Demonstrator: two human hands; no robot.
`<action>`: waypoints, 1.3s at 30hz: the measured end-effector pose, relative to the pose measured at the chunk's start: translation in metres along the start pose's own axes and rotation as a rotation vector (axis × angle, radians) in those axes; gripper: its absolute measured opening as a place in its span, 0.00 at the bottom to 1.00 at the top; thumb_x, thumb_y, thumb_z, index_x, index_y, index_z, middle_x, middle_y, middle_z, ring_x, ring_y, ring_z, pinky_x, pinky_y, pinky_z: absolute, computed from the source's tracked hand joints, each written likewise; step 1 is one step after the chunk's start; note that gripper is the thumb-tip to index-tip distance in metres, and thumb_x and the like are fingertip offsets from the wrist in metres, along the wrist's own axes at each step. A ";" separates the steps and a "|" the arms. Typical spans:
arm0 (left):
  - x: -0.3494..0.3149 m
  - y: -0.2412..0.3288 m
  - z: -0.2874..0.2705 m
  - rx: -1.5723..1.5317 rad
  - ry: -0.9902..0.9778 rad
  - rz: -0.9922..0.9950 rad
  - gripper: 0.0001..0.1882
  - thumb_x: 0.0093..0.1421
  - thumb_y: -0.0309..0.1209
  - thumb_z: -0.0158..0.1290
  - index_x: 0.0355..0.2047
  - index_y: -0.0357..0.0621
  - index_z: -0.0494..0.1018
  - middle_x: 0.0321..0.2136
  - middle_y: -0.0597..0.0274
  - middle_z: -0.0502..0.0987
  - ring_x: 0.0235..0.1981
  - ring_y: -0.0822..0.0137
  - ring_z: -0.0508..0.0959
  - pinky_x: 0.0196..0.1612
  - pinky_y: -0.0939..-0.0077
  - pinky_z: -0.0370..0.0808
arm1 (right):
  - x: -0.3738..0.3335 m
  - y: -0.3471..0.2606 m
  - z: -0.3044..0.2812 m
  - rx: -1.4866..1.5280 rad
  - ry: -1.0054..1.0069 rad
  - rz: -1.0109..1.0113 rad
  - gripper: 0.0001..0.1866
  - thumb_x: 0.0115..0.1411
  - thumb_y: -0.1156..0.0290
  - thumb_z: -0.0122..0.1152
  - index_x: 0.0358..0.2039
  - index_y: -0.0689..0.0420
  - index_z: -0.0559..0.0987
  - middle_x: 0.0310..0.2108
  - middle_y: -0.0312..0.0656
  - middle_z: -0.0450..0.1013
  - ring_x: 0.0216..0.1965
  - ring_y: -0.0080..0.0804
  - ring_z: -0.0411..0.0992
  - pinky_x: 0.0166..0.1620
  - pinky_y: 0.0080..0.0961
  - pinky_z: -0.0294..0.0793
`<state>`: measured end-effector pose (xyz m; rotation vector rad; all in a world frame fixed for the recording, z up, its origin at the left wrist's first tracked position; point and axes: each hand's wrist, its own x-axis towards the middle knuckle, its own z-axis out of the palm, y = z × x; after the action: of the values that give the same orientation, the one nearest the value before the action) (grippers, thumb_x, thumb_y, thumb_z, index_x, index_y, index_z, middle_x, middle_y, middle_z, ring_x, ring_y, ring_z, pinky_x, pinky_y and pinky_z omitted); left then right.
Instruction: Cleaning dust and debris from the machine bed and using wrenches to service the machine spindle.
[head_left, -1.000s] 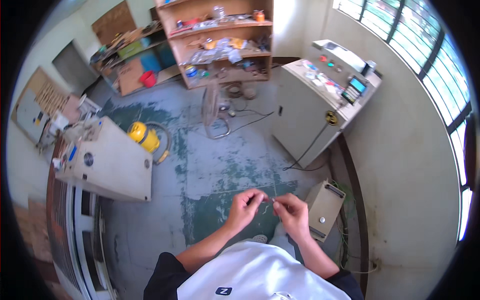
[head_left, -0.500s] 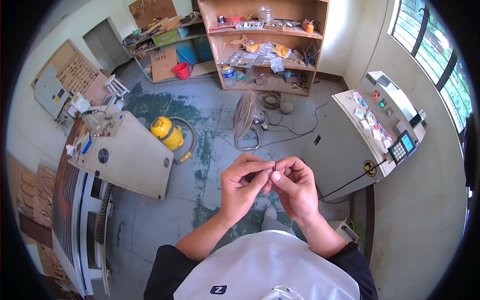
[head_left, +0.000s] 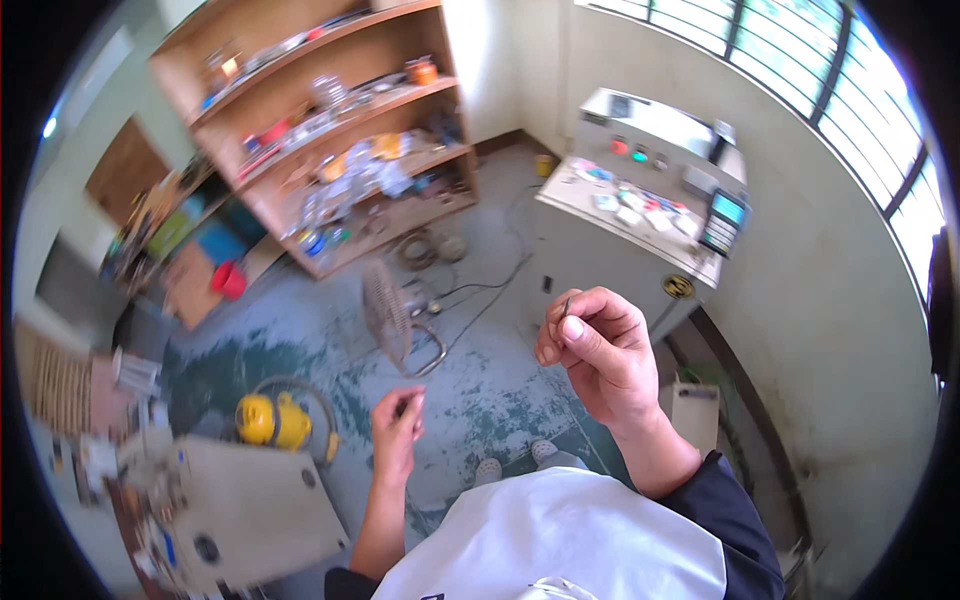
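My right hand (head_left: 608, 355) is raised before the grey control cabinet, its thumb and fingertips pinching a small thin dark rod (head_left: 567, 306). Only the rod's upper end shows; the fingers cover the rest, so its exact kind is unclear. My left hand (head_left: 396, 436) is lower and to the left, apart from the right one, over the floor near the standing fan (head_left: 388, 318). Its fingers are curled together, with a small dark patch between them that is too blurred to name.
The control cabinet (head_left: 630, 255) has buttons, a handheld keypad (head_left: 724, 222) and loose small items on top. A wooden shelf (head_left: 330, 125) full of clutter stands at the back. A yellow vacuum cleaner (head_left: 272, 420) and a second cabinet (head_left: 255, 510) are at left; a cable (head_left: 490, 286) crosses the floor.
My hands have parted: the left has dropped down and left, while the right keeps the rod pinched. The view has swung right, toward the control cabinet.
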<state>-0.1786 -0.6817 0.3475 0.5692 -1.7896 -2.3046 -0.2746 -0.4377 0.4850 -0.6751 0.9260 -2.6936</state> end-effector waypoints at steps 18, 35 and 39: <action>0.072 -0.112 -0.070 0.184 -0.240 -0.561 0.05 0.60 0.27 0.53 0.35 0.41 0.71 0.19 0.69 0.67 0.17 0.78 0.65 0.15 0.84 0.59 | -0.037 -0.067 0.031 -0.511 0.421 -0.633 0.07 0.57 0.77 0.61 0.35 0.66 0.77 0.29 0.41 0.75 0.27 0.25 0.72 0.32 0.21 0.71; 0.070 -0.138 -0.096 0.192 -0.316 -0.556 0.10 0.56 0.21 0.49 0.40 0.38 0.69 0.25 0.64 0.70 0.24 0.71 0.70 0.27 0.76 0.70 | -0.062 -0.017 -0.010 -1.151 0.598 -0.339 0.05 0.54 0.78 0.63 0.31 0.63 0.77 0.26 0.36 0.74 0.27 0.22 0.71 0.31 0.20 0.70; 0.071 -0.161 -0.116 0.170 -0.366 -0.597 0.13 0.54 0.18 0.47 0.42 0.34 0.67 0.28 0.56 0.71 0.25 0.64 0.73 0.32 0.71 0.72 | -0.148 0.064 -0.136 -1.623 0.557 -0.012 0.05 0.49 0.81 0.56 0.29 0.64 0.75 0.27 0.54 0.72 0.30 0.53 0.71 0.34 0.36 0.71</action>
<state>-0.1818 -0.7683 0.1556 0.8524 -2.2406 -2.8027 -0.2086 -0.3659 0.2985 -0.0129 3.1445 -1.5268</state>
